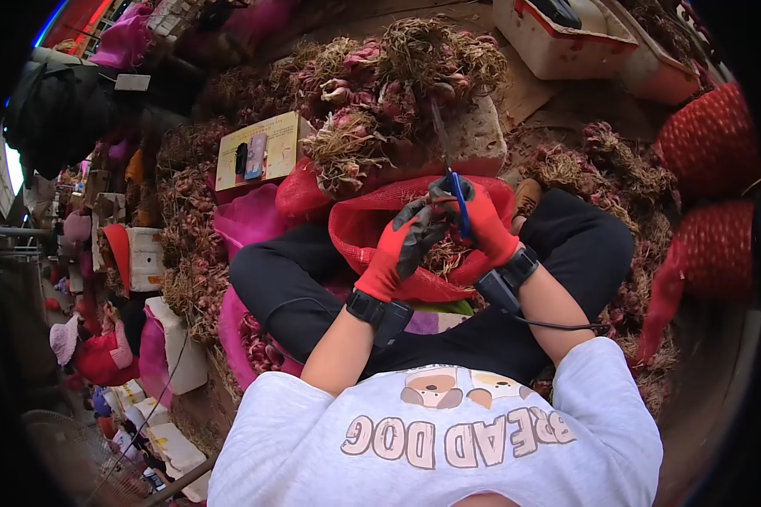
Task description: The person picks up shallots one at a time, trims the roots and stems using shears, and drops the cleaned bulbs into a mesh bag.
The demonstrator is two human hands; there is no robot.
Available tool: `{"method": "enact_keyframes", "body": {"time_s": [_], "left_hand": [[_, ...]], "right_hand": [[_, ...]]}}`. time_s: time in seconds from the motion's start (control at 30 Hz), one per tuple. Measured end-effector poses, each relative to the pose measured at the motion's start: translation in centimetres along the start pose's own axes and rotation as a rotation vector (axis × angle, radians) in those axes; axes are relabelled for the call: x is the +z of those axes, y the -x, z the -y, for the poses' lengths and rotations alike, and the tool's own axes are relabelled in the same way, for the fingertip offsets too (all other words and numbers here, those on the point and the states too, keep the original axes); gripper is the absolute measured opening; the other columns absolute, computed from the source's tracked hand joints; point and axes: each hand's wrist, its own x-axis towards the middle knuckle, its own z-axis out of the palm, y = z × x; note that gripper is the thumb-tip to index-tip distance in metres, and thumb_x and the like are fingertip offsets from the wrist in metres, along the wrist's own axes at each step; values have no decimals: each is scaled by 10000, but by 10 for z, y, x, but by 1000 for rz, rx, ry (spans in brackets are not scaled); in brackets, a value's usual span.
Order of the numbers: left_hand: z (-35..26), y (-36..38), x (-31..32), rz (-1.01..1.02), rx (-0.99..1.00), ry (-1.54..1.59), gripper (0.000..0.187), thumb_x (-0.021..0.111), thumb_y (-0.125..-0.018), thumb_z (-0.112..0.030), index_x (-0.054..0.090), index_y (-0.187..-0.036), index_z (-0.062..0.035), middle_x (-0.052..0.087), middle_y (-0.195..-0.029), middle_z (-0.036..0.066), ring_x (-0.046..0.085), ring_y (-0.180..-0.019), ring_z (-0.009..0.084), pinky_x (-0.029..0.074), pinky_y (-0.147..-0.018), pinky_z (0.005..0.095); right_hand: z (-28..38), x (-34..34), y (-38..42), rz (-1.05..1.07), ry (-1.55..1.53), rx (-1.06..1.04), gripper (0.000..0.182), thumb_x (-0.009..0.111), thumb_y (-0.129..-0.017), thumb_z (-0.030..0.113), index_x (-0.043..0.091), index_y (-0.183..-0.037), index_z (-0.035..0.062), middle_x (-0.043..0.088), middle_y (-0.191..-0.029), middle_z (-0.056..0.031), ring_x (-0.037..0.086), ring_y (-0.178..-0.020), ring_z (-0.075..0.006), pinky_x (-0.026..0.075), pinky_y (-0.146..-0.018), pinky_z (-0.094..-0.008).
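Two hands: gloved, meeting over red mesh sack [372, 221].
Right hand [489, 226]: fingers wrapped round scissors [450, 169], blades toward 12 o'clock.
Left hand [402, 249]: fingers pinching shallot bunch [445, 252], nearer it.

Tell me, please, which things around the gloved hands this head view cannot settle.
- What the left hand grips: its fingers and root tangle cover it.
- The handle of the blue-handled scissors: hidden inside the right hand.
- What lies inside the red mesh bag: both hands block it.
- The print on the yellow card: too small.
- The red sacks at right: cut by the lens edge.
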Motion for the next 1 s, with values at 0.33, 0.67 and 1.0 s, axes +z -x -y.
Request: {"method": "enact_keyframes", "body": {"time_s": [0.33, 0.67, 1.0], "left_hand": [[25, -4, -41, -161, 257, -301, 267, 592, -879, -31, 574, -1144, -7, 633, -992, 41, 618, -831, 110, 525, -732, 237], [22, 4, -29, 108, 38, 495, 259, 528, -950, -113, 506, -1201, -55, 572, -1092, 62, 552, -1003, 149, 470, -894, 292], [16, 3, -48, -105, 303, -90, 487, 606, -768, 145, 477, -1219, 13, 555, -1095, 59, 568, -953, 115, 500, -809, 243]], "right_hand": [[1, 2, 4, 109, 376, -98, 254, 702, -794, 163, 659, -991, 8, 674, -847, -47, 626, -789, -106, 497, -739, -282], [-17, 7, 11, 105, -11, 82, 218, 687, -806, 182, 652, -918, -2, 622, -740, -24, 550, -612, -85, 450, -572, -251], [-6, 19, 11, -28, -72, 161, 226, 700, -816, 192, 614, -942, 26, 612, -764, -9, 557, -648, -65, 453, -562, -223]]}}
